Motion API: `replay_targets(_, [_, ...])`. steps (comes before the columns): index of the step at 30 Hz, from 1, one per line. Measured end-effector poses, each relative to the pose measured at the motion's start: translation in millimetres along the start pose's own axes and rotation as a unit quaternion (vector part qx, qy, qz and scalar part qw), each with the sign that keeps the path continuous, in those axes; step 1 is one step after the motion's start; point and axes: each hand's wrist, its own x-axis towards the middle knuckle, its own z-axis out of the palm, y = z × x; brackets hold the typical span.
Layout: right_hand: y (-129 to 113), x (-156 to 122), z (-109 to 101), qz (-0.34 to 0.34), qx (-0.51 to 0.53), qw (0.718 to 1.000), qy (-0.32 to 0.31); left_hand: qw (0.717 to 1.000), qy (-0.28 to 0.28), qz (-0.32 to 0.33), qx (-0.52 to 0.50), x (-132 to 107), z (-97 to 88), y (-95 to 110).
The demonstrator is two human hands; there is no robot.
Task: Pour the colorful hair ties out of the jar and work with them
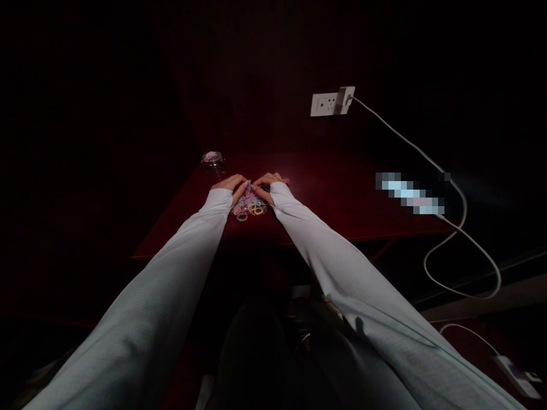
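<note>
A pile of small colourful elastic rings lies on a dark red table. My left hand and my right hand meet fingertip to fingertip just above the far side of the pile. Both hands have curled fingers that pinch together over the rings; what sits between the fingertips is too small to make out. Pale long sleeves cover both arms up to the wrists.
A small clear jar with a pinkish top stands at the table's far left corner. A white wall socket holds a plug, and its white cable loops off the table's right side. A blurred bright patch lies at right.
</note>
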Motion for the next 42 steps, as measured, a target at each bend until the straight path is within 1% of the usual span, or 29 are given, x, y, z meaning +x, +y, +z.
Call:
replay_targets(5, [0.4, 0.4, 1.1, 0.001, -0.004, 1.0, -0.003, 1.0, 0.001, 0.001, 0.009, 1.1, 2.6, -3.0])
replay_targets(9, [0.9, 1.6, 1.4, 0.001, -0.008, 1.0, -0.006, 1.0, 0.001, 0.011, 0.013, 1.1, 2.4, -1.7])
replay_targets(13, [0.9, 2.1, 0.0, -0.003, -0.008, 1.0, -0.012, 1.0, 0.001, 0.004, 0.02, 1.0, 1.0, -0.4])
replay_targets(20, [0.4, -0.1, -0.2, -0.001, -0.007, 1.0, 0.0, 1.0, 0.001, 0.003, 0.023, 0.6, -0.5, 1.5])
replay_targets(31, [1.3, 0.9, 1.7, 0.004, -0.007, 1.0, -0.003, 1.0, -0.003, 0.003, 0.03, 0.2, -0.6, 1.2])
replay_targets(36, [3.7, 2.6, 2.4, 0.006, -0.007, 1.0, -0.015, 1.0, -0.003, 0.002, 0.03, 0.8, 1.0, -1.1])
replay_targets(42, [6.0, 3.6, 4.6, 0.007, -0.021, 1.0, -0.007, 1.0, -0.004, 0.01, 0.023, 1.1, 1.4, -2.8])
